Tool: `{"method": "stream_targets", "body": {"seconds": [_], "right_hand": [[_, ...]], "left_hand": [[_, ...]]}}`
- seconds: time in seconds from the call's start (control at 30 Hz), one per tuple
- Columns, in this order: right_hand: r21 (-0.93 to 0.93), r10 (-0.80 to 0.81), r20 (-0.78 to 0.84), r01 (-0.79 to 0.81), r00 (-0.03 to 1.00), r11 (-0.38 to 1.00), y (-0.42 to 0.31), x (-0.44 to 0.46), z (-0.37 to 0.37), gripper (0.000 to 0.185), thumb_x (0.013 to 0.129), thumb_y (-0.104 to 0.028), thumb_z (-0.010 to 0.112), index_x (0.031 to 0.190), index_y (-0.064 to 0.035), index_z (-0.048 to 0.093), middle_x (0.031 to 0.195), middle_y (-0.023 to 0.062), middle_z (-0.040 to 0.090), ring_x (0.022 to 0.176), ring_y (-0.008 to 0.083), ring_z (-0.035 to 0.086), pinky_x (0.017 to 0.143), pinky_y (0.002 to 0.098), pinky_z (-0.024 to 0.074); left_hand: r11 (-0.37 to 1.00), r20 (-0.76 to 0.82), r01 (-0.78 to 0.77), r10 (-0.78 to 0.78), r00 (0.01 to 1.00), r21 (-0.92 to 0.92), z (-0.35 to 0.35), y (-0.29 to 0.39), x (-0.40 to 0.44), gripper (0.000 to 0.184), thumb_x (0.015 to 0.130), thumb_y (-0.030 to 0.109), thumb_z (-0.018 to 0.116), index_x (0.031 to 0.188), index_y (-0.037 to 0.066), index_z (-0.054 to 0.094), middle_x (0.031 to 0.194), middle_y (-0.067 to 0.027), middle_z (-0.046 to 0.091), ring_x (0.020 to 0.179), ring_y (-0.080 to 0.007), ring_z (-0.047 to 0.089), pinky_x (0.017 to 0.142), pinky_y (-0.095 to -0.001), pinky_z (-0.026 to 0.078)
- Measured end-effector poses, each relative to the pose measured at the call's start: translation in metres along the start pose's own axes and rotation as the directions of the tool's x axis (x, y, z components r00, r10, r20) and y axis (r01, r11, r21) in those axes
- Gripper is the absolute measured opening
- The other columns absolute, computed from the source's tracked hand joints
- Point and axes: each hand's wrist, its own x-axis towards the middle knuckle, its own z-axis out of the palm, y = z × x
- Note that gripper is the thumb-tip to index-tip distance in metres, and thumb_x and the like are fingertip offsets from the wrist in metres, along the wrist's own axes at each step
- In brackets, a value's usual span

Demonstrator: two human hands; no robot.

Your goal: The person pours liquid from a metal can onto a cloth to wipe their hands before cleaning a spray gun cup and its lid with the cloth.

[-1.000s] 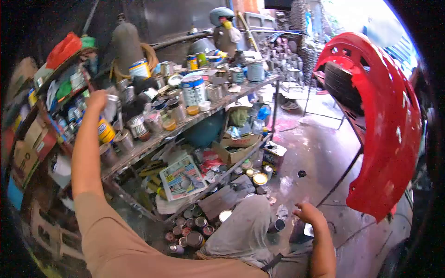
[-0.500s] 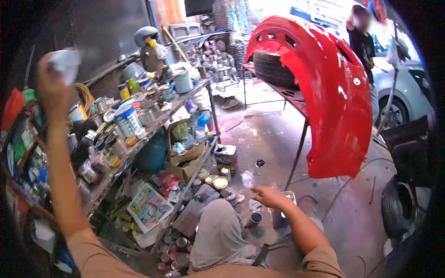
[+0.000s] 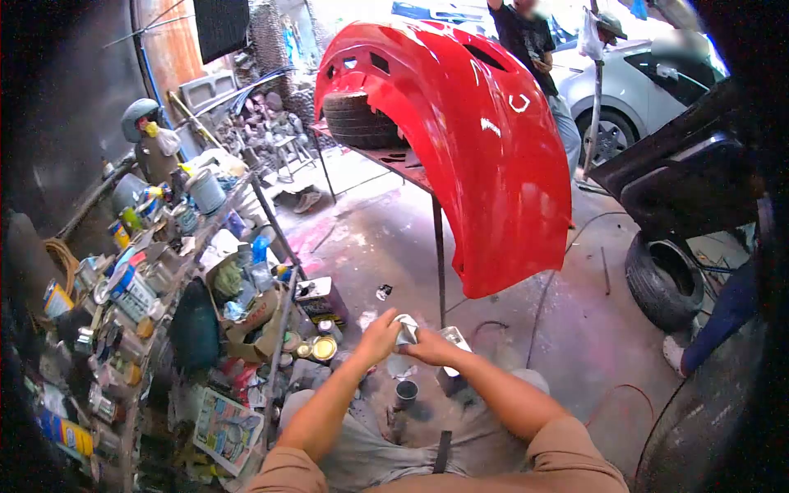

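Both hands meet in front of my knees around a crumpled whitish cloth or paper (image 3: 406, 330). My left hand (image 3: 380, 338) closes on its left side, and my right hand (image 3: 429, 348) holds its lower right side. Just below them a dark open cup (image 3: 407, 391) stands on the floor. A rectangular can with a pale top (image 3: 454, 338) is partly behind my right forearm. Beyond the hands, a large glossy red bumper (image 3: 501, 181) rests on a metal stand with a tire (image 3: 362, 120).
On the left a cluttered bench (image 3: 156, 361) carries many paint cans. A newspaper (image 3: 228, 431) and a square tin (image 3: 322, 301) lie low beside it. At right are a loose tire (image 3: 664, 279), a co-worker's leg (image 3: 723, 316) and a dark panel (image 3: 699, 168). A person (image 3: 534, 49) stands behind the bumper.
My left hand has come down from the upper left with the whitish cloth or paper, and my right hand has joined it. The view has swung right, showing more of the car and a co-worker's leg.
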Motion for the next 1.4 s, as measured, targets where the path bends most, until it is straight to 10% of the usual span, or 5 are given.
{"method": "stream_targets", "body": {"seconds": [0.43,0.53,0.67,1.03,1.4], "right_hand": [[0.612,0.191,-0.427,0.127,0.884,0.78,0.082,0.059,-0.014,0.041,0.092,-0.013,0.066,0.128,-0.0008,0.05,0.113,0.0089,0.065,0.1,0.0177,0.064,0.09,0.0338,0.0515],[0.549,0.173,-0.503,0.158,0.847,0.821,0.079,0.063,-0.014,0.062,0.087,-0.004,0.065,0.142,0.002,0.037,0.13,0.014,0.057,0.115,0.0206,0.057,0.1,0.0329,0.0449],[0.489,0.081,-0.544,0.238,0.835,0.839,0.062,0.058,-0.011,0.081,0.085,0.003,0.061,0.155,-0.0014,0.02,0.144,0.016,0.045,0.124,0.0219,0.051,0.103,0.0325,0.0421],[0.308,-0.134,-0.677,0.444,0.724,0.841,0.07,0.066,-0.006,0.061,0.092,0.0,0.055,0.15,-0.0089,0.039,0.13,0.0088,0.056,0.108,0.0146,0.056,0.092,0.028,0.0469],[0.226,-0.011,-0.319,0.088,0.948,0.97,0.049,0.04,-0.009,0.052,0.089,-0.034,0.072,0.129,-0.0043,0.057,0.101,0.0052,0.066,0.084,0.0124,0.059,0.071,0.0277,0.0471]], "left_hand": [[0.013,0.383,0.396,-0.223,0.896,-0.918,0.022,-0.002,0.035,0.055,0.095,0.042,0.055,0.139,0.009,0.049,0.125,-0.0154,0.062,0.108,-0.0267,0.064,0.093,-0.0416,0.052],[0.444,0.018,0.305,-0.543,0.84,-0.843,0.043,-0.019,0.039,0.074,0.086,0.017,0.067,0.151,0.011,0.033,0.14,-0.0195,0.049,0.122,-0.0284,0.055,0.096,-0.0404,0.049],[0.651,-0.126,0.085,-0.271,0.954,-0.754,0.028,-0.017,0.036,0.083,0.079,0.0,0.066,0.152,0.008,0.029,0.136,-0.018,0.049,0.12,-0.0251,0.053,0.093,-0.0347,0.049],[0.706,-0.264,-0.069,-0.171,0.949,-0.705,-0.01,0.012,0.024,0.052,0.078,-0.009,0.044,0.128,0.001,0.057,0.102,-0.0075,0.061,0.096,-0.0164,0.059,0.083,-0.0284,0.049],[0.707,-0.272,-0.077,-0.167,0.948,-0.703,-0.036,0.007,0.023,0.049,0.077,-0.011,0.039,0.119,0.002,0.063,0.096,-0.0075,0.063,0.087,-0.0153,0.06,0.079,-0.0277,0.051]]}}
